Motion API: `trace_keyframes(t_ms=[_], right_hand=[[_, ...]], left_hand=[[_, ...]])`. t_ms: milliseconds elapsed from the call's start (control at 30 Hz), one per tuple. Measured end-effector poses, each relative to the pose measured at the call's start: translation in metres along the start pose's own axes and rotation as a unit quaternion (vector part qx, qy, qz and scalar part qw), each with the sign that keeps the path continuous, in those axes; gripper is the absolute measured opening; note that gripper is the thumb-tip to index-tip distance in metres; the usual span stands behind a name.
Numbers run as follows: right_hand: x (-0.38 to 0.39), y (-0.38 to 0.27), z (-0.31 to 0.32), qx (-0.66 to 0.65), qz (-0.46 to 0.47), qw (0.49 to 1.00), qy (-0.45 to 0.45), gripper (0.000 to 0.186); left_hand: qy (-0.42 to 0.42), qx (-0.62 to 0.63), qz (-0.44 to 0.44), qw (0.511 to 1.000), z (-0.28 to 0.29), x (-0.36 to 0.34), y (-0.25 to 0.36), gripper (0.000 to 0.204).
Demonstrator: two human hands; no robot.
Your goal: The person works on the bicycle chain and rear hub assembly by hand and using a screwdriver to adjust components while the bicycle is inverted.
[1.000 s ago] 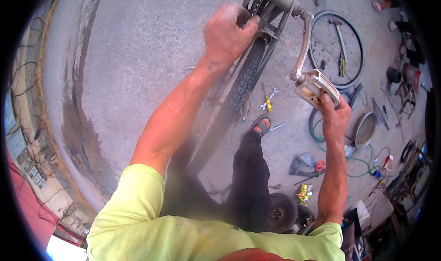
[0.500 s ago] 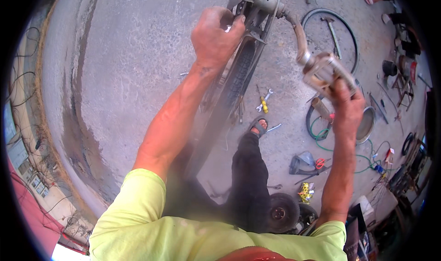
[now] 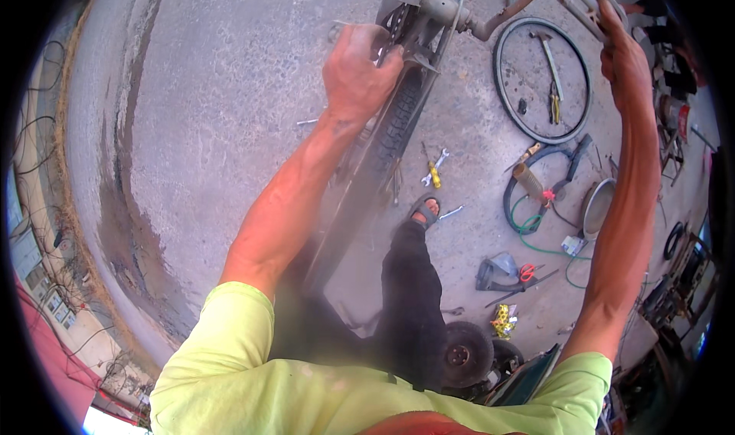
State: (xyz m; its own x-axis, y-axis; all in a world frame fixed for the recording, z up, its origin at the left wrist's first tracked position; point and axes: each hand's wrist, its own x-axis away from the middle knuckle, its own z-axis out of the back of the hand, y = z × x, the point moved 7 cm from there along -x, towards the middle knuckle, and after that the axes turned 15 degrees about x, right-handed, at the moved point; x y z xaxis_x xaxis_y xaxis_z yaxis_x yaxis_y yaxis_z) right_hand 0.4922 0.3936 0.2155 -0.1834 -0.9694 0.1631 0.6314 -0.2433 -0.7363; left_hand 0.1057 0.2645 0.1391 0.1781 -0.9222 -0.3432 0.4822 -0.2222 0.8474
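Observation:
A bicycle stands in front of me, its rear tyre [image 3: 398, 117] pointing toward my legs. My right hand [image 3: 626, 60] grips the pedal [image 3: 586, 2] at the end of the bent crank arm [image 3: 521, 8], stretched out to the far right. Beside the chain [image 3: 396, 27], my left hand [image 3: 360, 75] is closed, thumb and forefinger curled in at the frame. Whatever its fingers hold is hidden; a thin metal piece shows just past the knuckles. The bottom bracket shell [image 3: 440, 6] lies between both hands.
On the ground right of the bicycle lie a loose tyre [image 3: 499, 90] around a hammer [image 3: 550, 63] and pliers [image 3: 555, 106], a spanner with a yellow-handled tool [image 3: 435, 171], a metal basin [image 3: 599, 209], red scissors [image 3: 528, 272] and a small wheel [image 3: 467, 354]. My sandalled foot [image 3: 425, 209] is near the tyre.
My right hand has swung the pedal away and to the right, turning the crank arm outward. The left hand stays at the chain, nearly still.

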Motion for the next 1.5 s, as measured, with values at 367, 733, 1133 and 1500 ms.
trace_keyframes(t_ms=[367,733,1133,1500], right_hand=[[-0.1,0.101,-0.06,0.096,-0.085,0.992,-0.02,0.05],[0.206,0.22,-0.224,-0.079,-0.297,0.923,-0.23,0.035],[0.481,0.217,-0.282,-0.24,-0.42,0.792,-0.372,0.019],[0.47,0.238,-0.246,-0.305,-0.407,0.772,-0.381,0.017]], left_hand=[[-0.065,0.044,0.134,0.988,0.058,0.085,-0.038,0.028],[-0.124,0.051,0.375,0.917,0.121,0.223,-0.077,0.032],[-0.012,0.056,0.485,0.873,0.148,0.25,-0.044,0.026],[-0.008,-0.199,-0.082,0.977,0.09,0.065,0.091,0.039]])
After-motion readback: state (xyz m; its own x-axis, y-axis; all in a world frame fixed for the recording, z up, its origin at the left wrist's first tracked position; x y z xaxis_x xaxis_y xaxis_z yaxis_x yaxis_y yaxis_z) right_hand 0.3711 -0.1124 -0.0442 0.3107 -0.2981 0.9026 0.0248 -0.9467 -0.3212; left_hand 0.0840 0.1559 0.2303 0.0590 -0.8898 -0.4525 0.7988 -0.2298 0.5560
